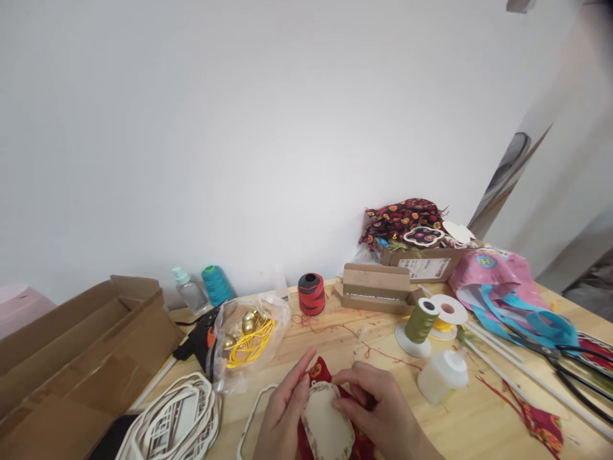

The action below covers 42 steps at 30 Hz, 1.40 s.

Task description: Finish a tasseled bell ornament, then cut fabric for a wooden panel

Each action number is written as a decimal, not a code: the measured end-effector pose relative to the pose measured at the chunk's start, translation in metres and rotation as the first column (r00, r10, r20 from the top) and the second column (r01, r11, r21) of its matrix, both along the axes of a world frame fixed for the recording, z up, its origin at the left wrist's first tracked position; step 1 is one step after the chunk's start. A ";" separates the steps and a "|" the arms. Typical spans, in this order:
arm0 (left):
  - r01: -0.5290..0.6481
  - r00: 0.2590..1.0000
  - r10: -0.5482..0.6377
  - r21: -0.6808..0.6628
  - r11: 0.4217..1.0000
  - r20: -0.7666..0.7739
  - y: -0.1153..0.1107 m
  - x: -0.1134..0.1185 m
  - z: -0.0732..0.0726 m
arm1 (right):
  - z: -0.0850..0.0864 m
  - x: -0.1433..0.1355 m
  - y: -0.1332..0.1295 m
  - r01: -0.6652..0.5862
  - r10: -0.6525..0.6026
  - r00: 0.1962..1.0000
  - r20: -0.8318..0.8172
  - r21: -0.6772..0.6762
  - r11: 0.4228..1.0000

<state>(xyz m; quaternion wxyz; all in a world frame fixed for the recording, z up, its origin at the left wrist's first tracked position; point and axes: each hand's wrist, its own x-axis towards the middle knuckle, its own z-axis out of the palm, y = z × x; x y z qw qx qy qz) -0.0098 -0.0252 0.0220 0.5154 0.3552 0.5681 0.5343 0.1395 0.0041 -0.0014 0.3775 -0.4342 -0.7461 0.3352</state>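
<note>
Low in the middle of the view, a cream-white panel with a wavy edge (328, 421) lies on red patterned fabric (318, 370). The fabric shows around its top and sides. My left hand (282, 412) holds the panel's left edge, thumb and fingers close together. From the right, my right hand (380, 399) pinches at the upper right edge, where fabric meets panel; its fingertips partly hide the grip. A thin white frame (249, 421) lies just left of my left hand. A white glue bottle (443, 377) stands to the right of my right hand.
An open cardboard box (86, 364) and stacked white frames (170, 421) take up the left. Behind are a plastic bag with gold bells (251, 338), red thread (311, 294) and green thread (422, 321). At right lie black scissors (555, 354), white sticks (507, 370) and a fabric scrap (543, 425).
</note>
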 end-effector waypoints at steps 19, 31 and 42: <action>0.025 0.995 -0.027 -0.022 0.999 -0.099 0.001 -0.002 -0.001 | 0.003 -0.006 -0.005 -0.010 0.012 1.000 0.024 -0.084 0.996; 0.034 0.999 -0.034 -0.029 0.999 -0.022 0.001 -0.001 -0.002 | -0.003 -0.011 -0.004 0.003 -0.108 0.965 -0.237 -0.406 0.914; 0.321 0.832 -0.362 0.168 0.932 0.421 0.002 -0.005 -0.016 | -0.001 -0.010 -0.003 0.017 -0.149 0.949 -0.279 -0.425 0.905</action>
